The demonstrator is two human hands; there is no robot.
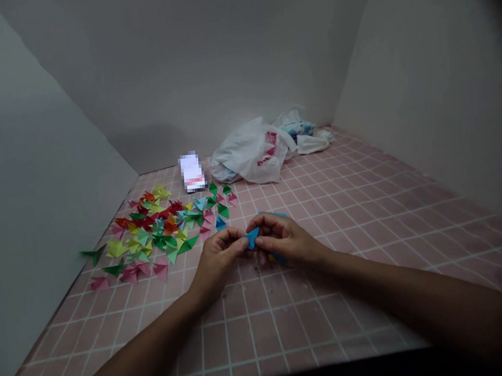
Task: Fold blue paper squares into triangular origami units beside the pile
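My left hand (219,257) and my right hand (282,238) meet over the pink tiled surface (329,217), both pinching a small blue folded paper piece (251,237) between fingertips. Under my right hand lie more blue paper (273,214) and a bit of yellow, mostly hidden. A spread of several folded paper triangles (160,230) in red, green, yellow, pink and blue lies to the left of my hands, apart from them.
A white plastic bag (253,151) with red print and another crumpled bag (305,133) sit at the back near the wall. A blurred white card or phone (191,172) lies behind the triangles. White walls close in on the left, back and right.
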